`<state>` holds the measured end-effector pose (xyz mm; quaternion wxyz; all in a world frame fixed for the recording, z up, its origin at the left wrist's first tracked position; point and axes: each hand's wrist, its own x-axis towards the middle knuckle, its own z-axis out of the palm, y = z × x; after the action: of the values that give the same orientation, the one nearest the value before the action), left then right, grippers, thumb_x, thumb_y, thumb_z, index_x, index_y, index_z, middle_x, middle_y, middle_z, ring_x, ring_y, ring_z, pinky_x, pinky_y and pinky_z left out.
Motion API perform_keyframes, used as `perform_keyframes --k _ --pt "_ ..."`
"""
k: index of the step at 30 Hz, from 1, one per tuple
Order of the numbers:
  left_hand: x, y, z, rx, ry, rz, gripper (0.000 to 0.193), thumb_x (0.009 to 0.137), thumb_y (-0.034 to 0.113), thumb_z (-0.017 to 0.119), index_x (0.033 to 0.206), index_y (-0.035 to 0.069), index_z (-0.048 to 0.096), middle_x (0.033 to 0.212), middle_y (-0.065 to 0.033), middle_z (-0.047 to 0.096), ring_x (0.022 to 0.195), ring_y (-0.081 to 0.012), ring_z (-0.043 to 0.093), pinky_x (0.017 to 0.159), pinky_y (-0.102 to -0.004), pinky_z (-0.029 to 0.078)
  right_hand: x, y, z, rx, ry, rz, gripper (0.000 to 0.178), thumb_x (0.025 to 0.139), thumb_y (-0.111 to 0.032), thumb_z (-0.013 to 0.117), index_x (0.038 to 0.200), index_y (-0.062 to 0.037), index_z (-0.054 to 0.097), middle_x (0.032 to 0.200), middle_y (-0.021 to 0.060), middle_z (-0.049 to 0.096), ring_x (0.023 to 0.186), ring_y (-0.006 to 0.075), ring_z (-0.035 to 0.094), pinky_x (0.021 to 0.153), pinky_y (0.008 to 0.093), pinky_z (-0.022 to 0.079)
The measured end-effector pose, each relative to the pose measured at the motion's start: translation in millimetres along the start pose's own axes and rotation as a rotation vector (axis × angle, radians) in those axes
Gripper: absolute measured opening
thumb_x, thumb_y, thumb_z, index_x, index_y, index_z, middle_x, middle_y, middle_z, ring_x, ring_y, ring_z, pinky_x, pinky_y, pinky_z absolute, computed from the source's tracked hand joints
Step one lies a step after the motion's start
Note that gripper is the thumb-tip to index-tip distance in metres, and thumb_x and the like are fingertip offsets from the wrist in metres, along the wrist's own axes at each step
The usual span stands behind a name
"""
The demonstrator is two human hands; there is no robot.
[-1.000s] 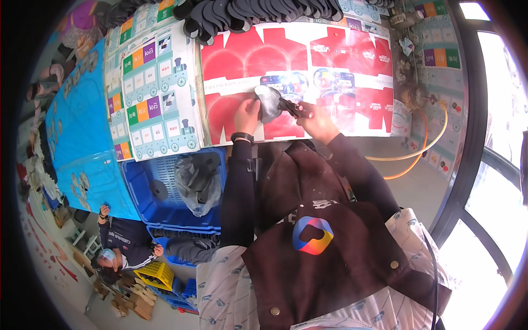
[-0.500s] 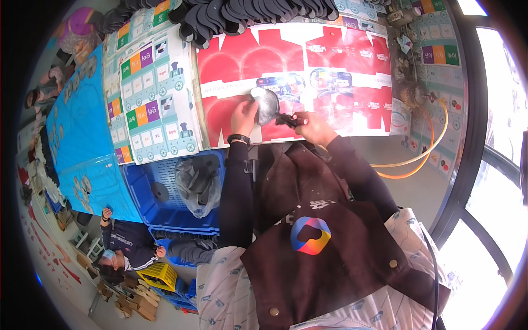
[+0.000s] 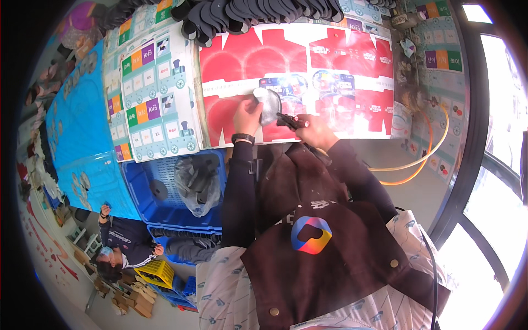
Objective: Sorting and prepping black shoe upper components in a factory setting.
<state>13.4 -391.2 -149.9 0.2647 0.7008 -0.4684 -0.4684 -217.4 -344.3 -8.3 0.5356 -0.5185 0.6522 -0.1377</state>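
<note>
My left hand (image 3: pixel 248 117), with a dark band at the wrist, is closed on the left edge of a grey, rounded, cupped piece (image 3: pixel 270 108) that looks like an insole. A white patch shows at its upper left. My right hand (image 3: pixel 315 132) is wrapped round a small dark spray gun (image 3: pixel 287 120), its nozzle pointing left at the grey piece, close to it. Both hands are above a red and white printed sheet (image 3: pixel 236 55) on the table. Fingers under the piece are hidden.
Dark insoles (image 3: pixel 258 14) lie in a row along the table's far edge. Orange and yellow hoses (image 3: pixel 418 165) curve at right. Blue crates (image 3: pixel 143 192) stand left of me, one holding a clear plastic bag (image 3: pixel 195 187). A person (image 3: pixel 124 242) is beside a blue-covered table (image 3: pixel 82 126).
The grey piece has turned slightly in my left hand. The spray gun stays close at its right side. The whole view has shifted a little.
</note>
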Motion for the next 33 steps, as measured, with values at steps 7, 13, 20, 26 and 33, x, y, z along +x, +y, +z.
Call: perform_keyframes --k 7,13,20,26,33 --pt "5.3 12.1 -19.0 0.211 0.073 0.001 0.032 0.089 0.027 0.074 0.108 0.002 0.070 0.105 -0.0147 0.075 0.099 -0.0295 0.073 0.088 -0.0391 0.054 17.1 -24.4 -12.9 0.195 -0.014 0.031 0.037 0.080 -0.016 0.063 0.113 0.0007 0.068 0.084 0.0257 0.068 0.081 0.0392 0.068 0.076 0.0441 0.052" --pt "20.3 -2.2 -20.0 0.131 -0.016 -0.002 0.026 0.101 0.021 0.062 0.110 -0.003 0.068 0.101 -0.0101 0.075 0.086 -0.0155 0.070 0.076 -0.0297 0.055 46.5 3.4 2.1 0.229 0.108 -0.030 0.030 0.079 -0.009 0.063 0.106 0.0038 0.067 0.074 0.0103 0.065 0.065 0.0180 0.063 0.061 0.0350 0.051" --pt "16.3 -2.8 -23.4 0.104 -0.036 -0.115 0.023 0.100 0.016 0.062 0.112 -0.002 0.069 0.099 -0.0088 0.075 0.080 -0.0129 0.068 0.071 -0.0271 0.052 48.8 2.5 -3.1 0.232 0.045 0.007 0.030 0.080 -0.013 0.065 0.104 0.0037 0.069 0.076 0.0166 0.067 0.067 0.0237 0.066 0.066 0.0380 0.050" --pt "18.8 -20.8 -68.5 0.044 0.057 -0.091 0.020 0.096 0.016 0.064 0.111 0.005 0.072 0.094 -0.0086 0.076 0.079 -0.0158 0.070 0.072 -0.0304 0.053 47.9 -19.3 -8.0 0.249 0.087 0.059 0.032 0.081 -0.022 0.060 0.102 -0.0010 0.071 0.092 0.0263 0.070 0.093 0.0439 0.067 0.083 0.0463 0.052" --pt "12.2 -23.6 -85.0 -0.064 0.102 -0.181 0.019 0.098 0.011 0.061 0.113 0.004 0.070 0.095 -0.0055 0.076 0.068 -0.0101 0.063 0.060 -0.0249 0.047 54.7 -9.9 -11.2 0.245 -0.156 -0.017 0.036 0.077 -0.016 0.065 0.108 0.0007 0.071 0.085 0.0217 0.071 0.083 0.0351 0.070 0.078 0.0416 0.053"
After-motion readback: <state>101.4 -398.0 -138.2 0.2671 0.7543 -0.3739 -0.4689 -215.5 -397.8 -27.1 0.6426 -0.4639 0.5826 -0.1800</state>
